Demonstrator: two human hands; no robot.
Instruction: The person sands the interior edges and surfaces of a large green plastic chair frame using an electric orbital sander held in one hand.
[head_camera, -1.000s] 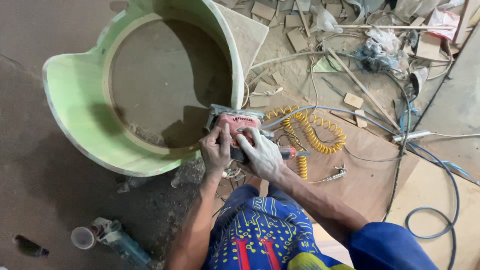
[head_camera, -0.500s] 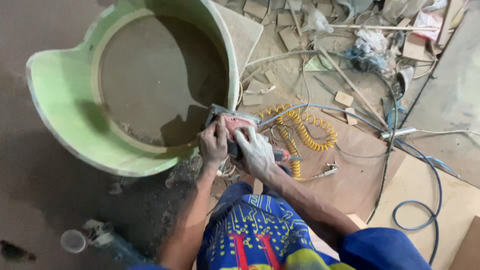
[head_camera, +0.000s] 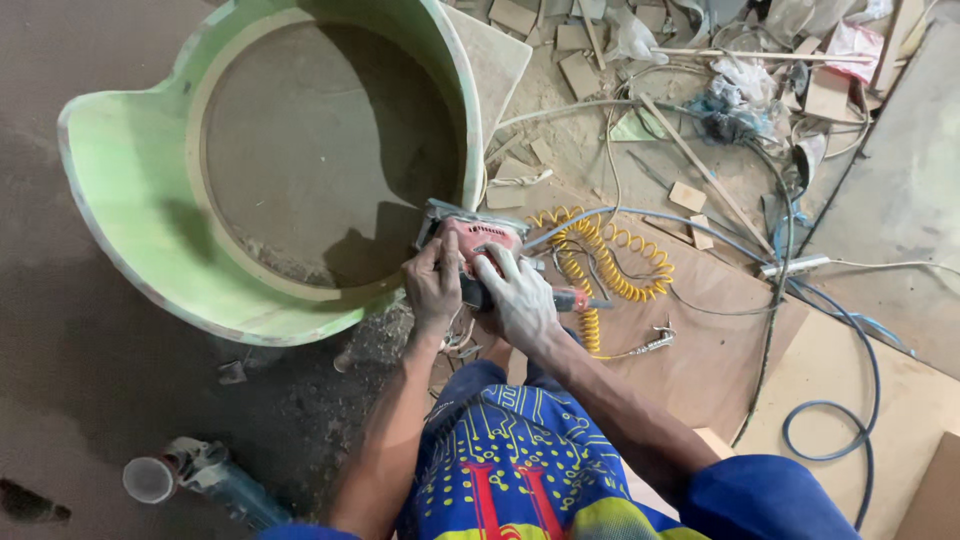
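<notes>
Shifted hands (head_camera: 480, 295) on red sander (head_camera: 478, 238)

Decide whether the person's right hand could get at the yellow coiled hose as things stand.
Probably yes. The yellow coiled hose lies uncovered on the board just beside the right hand, on that same side. But that hand is now on the red power tool.

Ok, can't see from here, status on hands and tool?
Both hands, left hand and right hand, gripping red power tool. Tool against green curved shell. Yellow coiled hose beside it.
</notes>
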